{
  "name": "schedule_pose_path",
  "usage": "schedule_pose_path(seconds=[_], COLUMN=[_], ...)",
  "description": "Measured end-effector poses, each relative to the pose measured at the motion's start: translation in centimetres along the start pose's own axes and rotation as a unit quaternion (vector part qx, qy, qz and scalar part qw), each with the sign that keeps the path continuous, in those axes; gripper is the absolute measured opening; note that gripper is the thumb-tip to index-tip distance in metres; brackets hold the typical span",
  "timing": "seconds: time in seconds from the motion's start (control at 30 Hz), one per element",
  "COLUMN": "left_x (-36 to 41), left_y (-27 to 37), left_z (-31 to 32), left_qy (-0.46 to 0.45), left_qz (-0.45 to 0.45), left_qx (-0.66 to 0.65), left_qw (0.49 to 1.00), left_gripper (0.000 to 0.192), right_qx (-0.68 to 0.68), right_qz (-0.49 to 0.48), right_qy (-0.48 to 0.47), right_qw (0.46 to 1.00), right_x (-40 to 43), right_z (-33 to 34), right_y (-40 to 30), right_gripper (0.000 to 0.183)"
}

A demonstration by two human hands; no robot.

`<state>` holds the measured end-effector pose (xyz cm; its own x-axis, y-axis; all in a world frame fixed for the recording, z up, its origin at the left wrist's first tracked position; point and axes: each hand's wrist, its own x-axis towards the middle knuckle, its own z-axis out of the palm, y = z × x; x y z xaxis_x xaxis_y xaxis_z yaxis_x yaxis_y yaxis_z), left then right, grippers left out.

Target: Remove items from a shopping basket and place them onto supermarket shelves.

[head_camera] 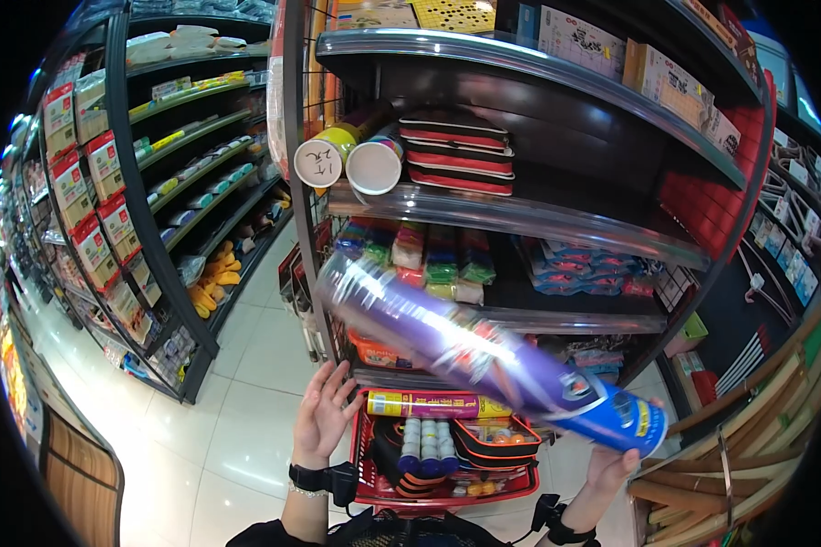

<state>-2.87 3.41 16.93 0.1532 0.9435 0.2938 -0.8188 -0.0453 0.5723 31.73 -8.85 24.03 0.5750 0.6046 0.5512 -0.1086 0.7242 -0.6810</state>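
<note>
My right hand [610, 466] grips the blue end of a long purple-and-blue tube [479, 349], probably a shuttlecock tube. The tube slants up to the left in front of the shelves, and its far end is blurred. My left hand [323, 414] is raised with fingers spread, holding nothing, beside the left rim of a red shopping basket [360, 448]. Inside the basket lie a yellow-and-purple tube [438, 404], clear tubes of white balls [427, 441] with blue caps, and black cases with orange piping [496, 444]. Small orange balls [510, 437] show in one case.
Before me, a shelf edge [520, 215] carries two tubes with white lids [374, 169] and stacked red-and-black cases [458, 154]. Wrapped colourful packs [445, 263] fill the shelf below. A tall rack [167, 273] stands left across the tiled floor [232, 437]; wooden slats [746, 458] lie right.
</note>
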Motion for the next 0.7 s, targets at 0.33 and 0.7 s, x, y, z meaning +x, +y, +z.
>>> schedule_pose_path(seconds=[0.33, 0.7], left_x=[-0.5, -0.9], left_y=[1.8, 3.1], left_z=[-2.2, -3.5], left_qy=[0.064, 0.082], left_qz=[-0.021, -0.005], left_qx=[0.014, 0.003], left_qw=[0.998, 0.997], left_gripper=[0.038, 0.030], right_qx=[0.031, -0.307], right_qz=[-0.165, -0.424], right_qy=[0.129, -0.028], right_qw=[0.977, 0.852], right_x=[3.8, 8.8], right_z=[3.1, 12.8], right_y=[-0.7, -3.1], right_gripper=[0.079, 0.088])
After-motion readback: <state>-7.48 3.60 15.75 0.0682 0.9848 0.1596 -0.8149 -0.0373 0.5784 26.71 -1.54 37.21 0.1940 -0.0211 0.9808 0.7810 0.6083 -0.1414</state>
